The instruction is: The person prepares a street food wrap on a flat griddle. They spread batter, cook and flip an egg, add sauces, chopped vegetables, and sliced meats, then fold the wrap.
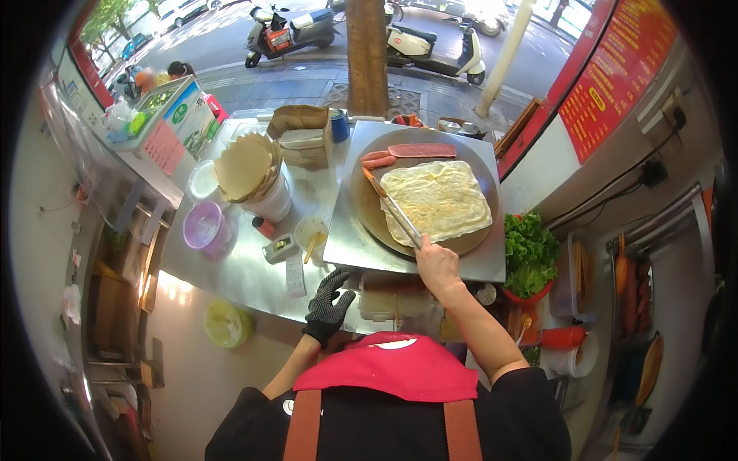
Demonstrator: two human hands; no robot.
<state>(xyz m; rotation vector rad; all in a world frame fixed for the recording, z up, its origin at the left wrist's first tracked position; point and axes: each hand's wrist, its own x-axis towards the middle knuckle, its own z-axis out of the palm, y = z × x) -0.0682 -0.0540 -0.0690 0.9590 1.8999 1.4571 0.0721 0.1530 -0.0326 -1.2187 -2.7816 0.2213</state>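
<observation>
My bare right hand (pixel 438 266) is closed around the handle of metal tongs (pixel 402 219), whose orange tips lie by the sausage pieces (pixel 377 159) at the upper left of the round griddle (pixel 364 216). A roughly square flatbread (pixel 438 201) covers much of the griddle, and a flat pink strip of meat (pixel 422 150) lies just beyond it. My left hand (pixel 330 305), in a dark dotted glove, is beside the counter's near edge with its fingers apart, holding nothing.
Left of the griddle stand paper bags in a white tub (pixel 262 193), a purple bowl (pixel 204 226), a cup with a brush (pixel 312 235) and a tape dispenser (pixel 281 249). Lettuce (pixel 529 253) fills a red container at the right. Lidded containers (pixel 398 297) sit below the griddle.
</observation>
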